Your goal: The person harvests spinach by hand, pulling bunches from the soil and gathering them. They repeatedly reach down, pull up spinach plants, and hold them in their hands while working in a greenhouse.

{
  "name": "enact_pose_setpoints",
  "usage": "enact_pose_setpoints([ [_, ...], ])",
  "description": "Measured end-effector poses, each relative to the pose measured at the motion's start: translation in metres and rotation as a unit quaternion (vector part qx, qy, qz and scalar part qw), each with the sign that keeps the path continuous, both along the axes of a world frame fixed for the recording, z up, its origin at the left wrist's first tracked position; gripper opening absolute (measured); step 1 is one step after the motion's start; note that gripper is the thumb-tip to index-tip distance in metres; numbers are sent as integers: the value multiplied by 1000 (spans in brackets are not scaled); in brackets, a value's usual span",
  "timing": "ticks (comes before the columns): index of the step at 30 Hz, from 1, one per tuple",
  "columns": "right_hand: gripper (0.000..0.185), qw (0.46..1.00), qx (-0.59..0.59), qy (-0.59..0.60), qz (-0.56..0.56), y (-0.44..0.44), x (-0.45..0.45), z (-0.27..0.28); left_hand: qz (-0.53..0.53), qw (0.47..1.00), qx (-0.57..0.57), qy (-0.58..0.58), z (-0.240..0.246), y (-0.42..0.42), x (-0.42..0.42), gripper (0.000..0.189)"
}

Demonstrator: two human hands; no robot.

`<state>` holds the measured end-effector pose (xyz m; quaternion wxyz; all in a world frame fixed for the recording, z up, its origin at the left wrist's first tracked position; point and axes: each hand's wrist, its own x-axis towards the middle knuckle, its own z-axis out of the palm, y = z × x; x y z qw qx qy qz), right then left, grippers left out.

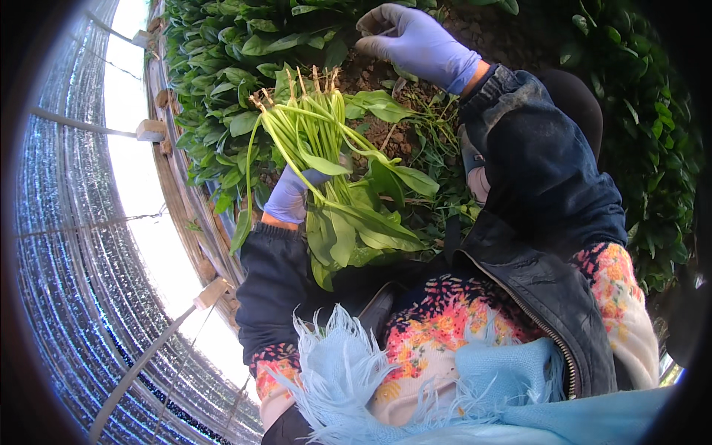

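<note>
My left hand (293,190), in a purple glove, is closed around the stalks of a bunch of spinach (320,125). The trimmed-looking pinkish roots point away from me, and the leaves hang down toward my lap. A few outer stems splay out loosely to both sides. Above and to the right of the bunch, my right hand (425,47) wears a matching glove with soiled fingertips. Its fingers curl toward the thumb over the soil, apart from the bunch. A thin pale sliver shows near the thumb; whether the hand grips anything is unclear.
Dense growing spinach (222,83) fills the upper left, with more leafy plants (656,150) along the right. Bare soil (389,136) with weeds (439,144) lies between. At left, a wooden board edge (178,189), wooden blocks (150,130) and clear plastic sheeting (72,183) border the bed.
</note>
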<state>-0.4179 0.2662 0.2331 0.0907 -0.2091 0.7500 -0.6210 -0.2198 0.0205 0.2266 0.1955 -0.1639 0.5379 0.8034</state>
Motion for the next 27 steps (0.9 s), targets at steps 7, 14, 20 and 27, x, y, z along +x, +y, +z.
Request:
enact_pose_setpoints([
  [7, 35, 987, -15, -80, 139, -5, 6, 14, -31, 996, -45, -71, -2, 5, 2, 49],
  [14, 28, 968, 161, 110, 156, 13, -13, 23, 12, 995, -61, -80, -4, 9, 0, 49],
  [20, 48, 897, -69, 408, 154, -2, 17, 9, -8, 989, 12, -147, 0, 22, -4, 49],
  [27, 30, 957, 120, 264, -30, 8, 11, 4, 42, 990, -74, -109, 0, 17, -4, 47],
])
